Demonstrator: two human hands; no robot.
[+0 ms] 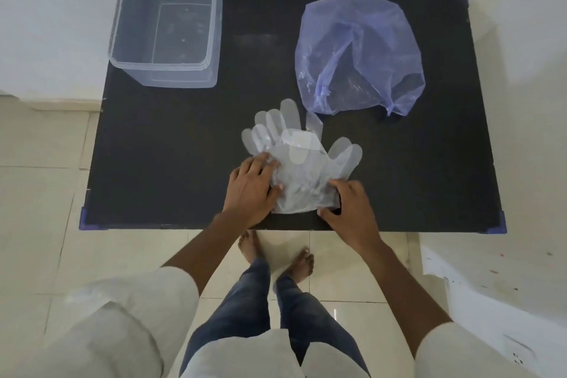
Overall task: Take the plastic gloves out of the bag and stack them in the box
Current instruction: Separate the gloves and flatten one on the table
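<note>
A loose pile of clear plastic gloves (302, 159) lies near the front middle of the black table (171, 144), fingers fanned toward the back. My left hand (251, 190) rests flat on the pile's left edge with fingers spread. My right hand (348, 209) sits at the pile's right front corner, fingers curled over the cuff edge of the gloves. A crumpled blue-violet plastic bag (356, 55) lies at the back right, behind the pile. The clear plastic box (167, 37) stands at the back left corner with nothing visible in it.
The table's front edge runs just below my hands, with blue corner guards (87, 221) at the corners. A white wall stands behind the table. A tiled floor and my bare feet (276, 255) show below it. A white ledge (491, 279) is at the right.
</note>
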